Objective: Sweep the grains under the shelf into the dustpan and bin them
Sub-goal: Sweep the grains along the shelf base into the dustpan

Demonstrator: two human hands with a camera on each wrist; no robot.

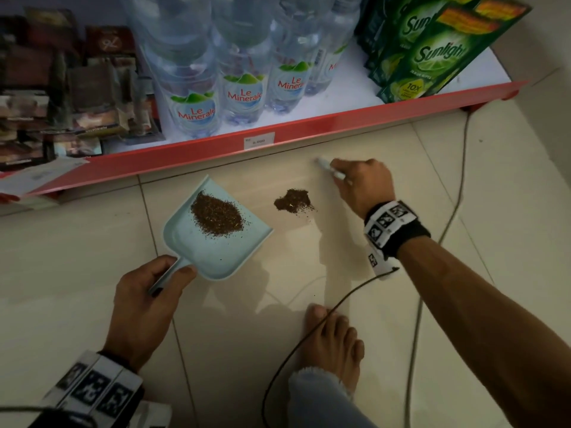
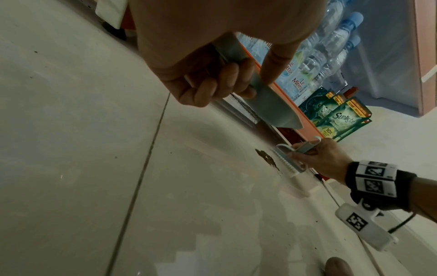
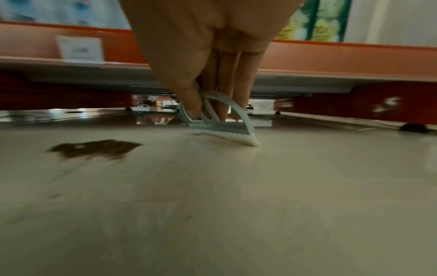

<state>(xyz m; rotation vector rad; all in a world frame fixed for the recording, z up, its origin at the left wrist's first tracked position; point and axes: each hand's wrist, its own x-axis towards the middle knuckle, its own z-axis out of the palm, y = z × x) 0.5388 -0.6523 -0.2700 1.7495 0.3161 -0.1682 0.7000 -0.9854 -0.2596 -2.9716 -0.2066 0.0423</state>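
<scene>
A pale blue dustpan (image 1: 197, 245) lies on the tiled floor with a heap of brown grains (image 1: 216, 216) in it. My left hand (image 1: 148, 291) grips its handle (image 2: 234, 54). A smaller pile of grains (image 1: 293, 200) lies on the floor to the right of the pan's mouth, also seen as a dark pile (image 3: 94, 148) in the right wrist view. My right hand (image 1: 361, 183) holds a small pale brush (image 3: 224, 128) with its bristles on the floor, to the right of that pile and close to the red shelf edge (image 1: 216, 146).
The low red shelf carries water bottles (image 1: 244, 88), green Sunlight packs (image 1: 432, 54) and dark packets (image 1: 61, 88). There is a gap under the shelf (image 3: 260, 104). Cables (image 1: 309, 335) run over the floor near my bare foot (image 1: 333, 344).
</scene>
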